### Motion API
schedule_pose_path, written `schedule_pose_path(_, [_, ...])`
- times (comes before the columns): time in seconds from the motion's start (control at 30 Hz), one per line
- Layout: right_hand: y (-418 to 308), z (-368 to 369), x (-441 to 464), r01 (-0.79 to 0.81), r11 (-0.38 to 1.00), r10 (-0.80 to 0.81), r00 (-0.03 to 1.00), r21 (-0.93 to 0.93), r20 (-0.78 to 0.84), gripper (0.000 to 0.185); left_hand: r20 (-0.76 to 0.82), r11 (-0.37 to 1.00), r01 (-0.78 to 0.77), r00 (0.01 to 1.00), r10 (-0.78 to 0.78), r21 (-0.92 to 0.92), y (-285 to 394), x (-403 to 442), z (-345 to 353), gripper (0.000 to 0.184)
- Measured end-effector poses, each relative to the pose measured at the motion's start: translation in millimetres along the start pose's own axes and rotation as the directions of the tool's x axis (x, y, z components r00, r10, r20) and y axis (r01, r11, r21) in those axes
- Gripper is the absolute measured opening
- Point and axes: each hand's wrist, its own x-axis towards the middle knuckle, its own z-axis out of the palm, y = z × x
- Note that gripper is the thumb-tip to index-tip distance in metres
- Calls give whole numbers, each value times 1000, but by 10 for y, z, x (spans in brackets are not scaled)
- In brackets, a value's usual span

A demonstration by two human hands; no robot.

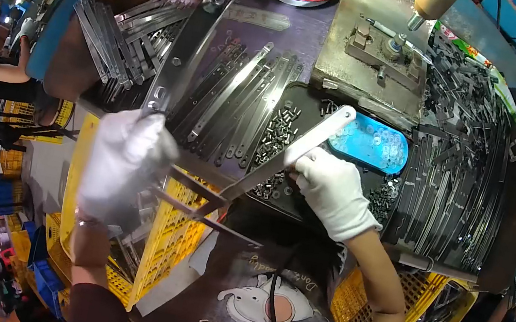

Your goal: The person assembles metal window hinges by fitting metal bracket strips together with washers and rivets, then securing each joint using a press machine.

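Note:
A white glove covers my left hand (pixel 128 155), which is blurred; its fingers are wrapped round the lower end of a long dark metal bar (pixel 184 51) with holes. My right hand (pixel 332 191), also gloved, pinches a flat metal strip (pixel 306 142) with a rounded, holed end pointing up and right. Below, that strip meets crossing metal strips (pixel 213 201) between my hands. Beside my right hand are a blue tray (pixel 371 143) of small clear washers and a pile of small metal rivets (pixel 278 134). Several long strips (pixel 234 101) lie behind, between the bar and the rivets.
A metal press block (pixel 339 54) with a fixture stands at the back. Many dark strips (pixel 455 175) cover the right side; more strips (pixel 120 43) lie at the left. Yellow crates (pixel 172 235) stand below the table edge. Another person (pixel 6 65) sits at far left.

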Motion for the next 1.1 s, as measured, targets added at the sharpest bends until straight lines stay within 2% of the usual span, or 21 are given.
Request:
schedule_pose_path(0.1, [-21,-56,41,52,994,-45,996,-93,77,7,63,966,-159,983,175,-205,-295,115,261,50])
schedule_pose_path(0.17, [-60,-111,54,70,988,-55,992,-135,115,9,48,970,-139,987,151,-199,-478,209,403,49])
schedule_pose_path(0.2, [-32,-69,47,94,985,-72,986,-143,148,9,43,936,-40,997,59,-351,-449,241,550,48])
schedule_pose_path(0.23, [-22,-50,33,111,983,-83,980,-149,183,9,59,898,-21,997,52,-440,-477,261,683,45])
schedule_pose_path(0.3, [-19,-72,21,67,995,-54,985,-76,162,12,81,884,84,995,-53,-460,-401,233,863,44])
schedule_pose_path(0.33, [44,-42,-36,22,997,-30,994,72,102,13,118,864,108,991,-57,-492,-424,211,908,40])
schedule_pose_path(0.37, [112,-33,-100,-12,975,3,999,221,43,14,79,846,40,997,2,-531,-493,207,1003,38])
schedule_pose_path(0.4, [93,-224,-105,-134,893,140,990,429,19,15,84,849,46,996,-2,-527,-496,184,1052,37])
schedule_pose_path(0.43, [152,-358,-134,-346,547,358,920,762,161,9,87,850,51,996,-6,-524,-495,169,1106,36])
schedule_pose_path(0.47, [187,-531,-154,-302,374,428,895,877,125,14,60,891,41,998,-15,-452,-455,156,1177,42])
schedule_pose_path(0.5, [203,-675,-167,-226,189,502,858,956,104,21,70,869,79,996,-51,-488,-419,130,1237,42])
schedule_pose_path(0.57, [227,-808,-193,-186,182,572,819,966,50,35,72,902,49,997,-20,-428,-402,133,1289,41])
schedule_pose_path(0.6, [227,-876,-177,-272,127,586,796,954,149,45,82,895,66,996,-33,-442,-406,145,1300,41])
schedule_pose_path(0.63, [252,-874,-204,-270,131,595,791,954,143,45,91,887,84,995,-48,-455,-410,154,1305,41])
schedule_pose_path(0.7, [305,-837,-265,-146,43,536,838,988,100,19,112,876,118,991,-74,-468,-380,148,1288,38])
schedule_pose_path(0.73, [324,-881,-269,-195,190,516,854,962,71,17,114,871,126,990,-81,-475,-385,146,1283,36])
schedule_pose_path(0.8, [387,-921,-281,-217,160,512,852,963,107,16,117,869,134,989,-88,-476,-376,155,1291,35])
schedule_pose_path(0.97, [432,-1017,-257,-254,129,454,875,959,170,16,34,936,16,999,-4,-352,-370,149,1312,41])
schedule_pose_path(1.03, [298,-970,-251,-202,179,604,795,963,54,52,14,927,25,1000,-21,-375,-306,134,1313,41])
schedule_pose_path(1.07, [253,-935,-264,-193,250,608,794,949,2,48,45,948,40,999,-27,-315,-254,129,1305,41])
schedule_pose_path(1.1, [235,-917,-327,-228,210,648,761,951,39,43,74,967,53,997,-35,-250,-201,119,1278,40])
